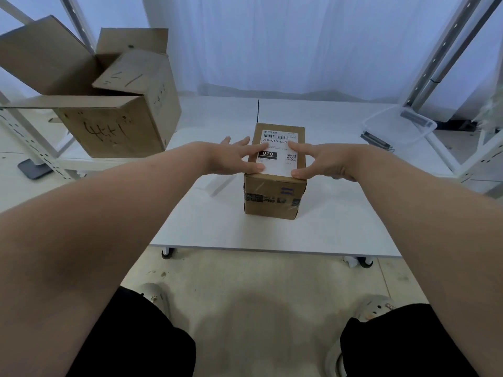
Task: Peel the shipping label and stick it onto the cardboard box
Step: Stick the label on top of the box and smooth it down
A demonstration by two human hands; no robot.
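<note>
Head view: 2 hands [234, 159] [324, 162] seemingly on label [280, 149]

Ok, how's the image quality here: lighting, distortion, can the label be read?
Head view: soft bluish backlight through the curtain, no glare or hard shadows; wide-angle distortion splays the rack posts; shipping label on the cardboard box is sharp, 010 readable, fine print not.

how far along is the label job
Nearly done. The label lies flat on top of the box, so peeling and placing look finished. In hand: the left hand and right hand press its edges with straight fingers. Left: probably smoothing it down and letting go.
</note>
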